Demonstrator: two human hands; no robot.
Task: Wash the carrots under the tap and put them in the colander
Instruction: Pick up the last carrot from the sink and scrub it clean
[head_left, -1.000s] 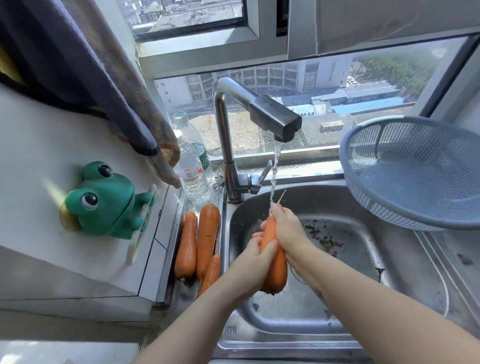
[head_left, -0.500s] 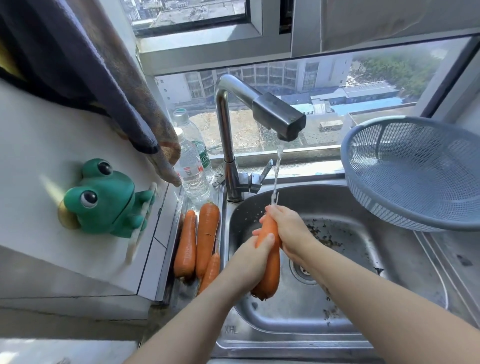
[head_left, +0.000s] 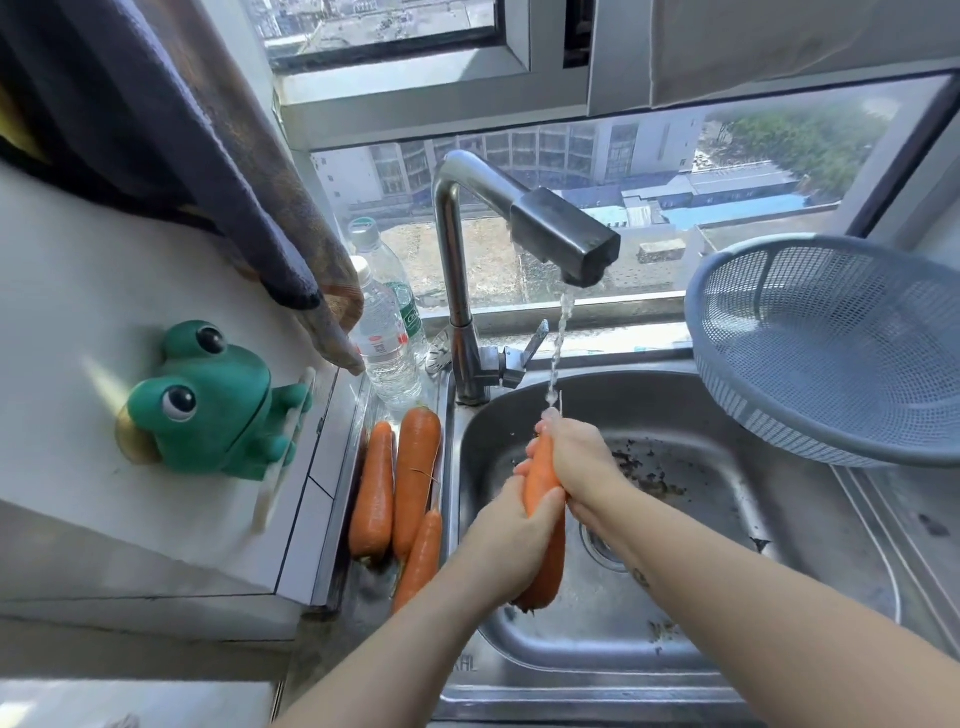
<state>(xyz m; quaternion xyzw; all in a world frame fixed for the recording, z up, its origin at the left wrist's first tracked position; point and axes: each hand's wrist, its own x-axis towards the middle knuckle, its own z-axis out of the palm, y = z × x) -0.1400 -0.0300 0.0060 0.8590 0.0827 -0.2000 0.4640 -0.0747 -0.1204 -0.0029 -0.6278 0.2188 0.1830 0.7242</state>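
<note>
Your left hand (head_left: 511, 540) and right hand (head_left: 576, 457) both wrap the smooth orange carrot (head_left: 550, 564), near-upright, thin tip up.

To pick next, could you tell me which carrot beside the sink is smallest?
The slim carrot nearest the camera; the other two are longer and thicker.

A big window (head_left: 623, 218) looks out on tall buildings (head_left: 545, 156) and green trees (head_left: 805, 140). Bright sun falls on the white wall (head_left: 67, 322). A green frog toy (head_left: 208, 405) sticks to it. A dark cloth (head_left: 171, 130) hangs above.
</note>
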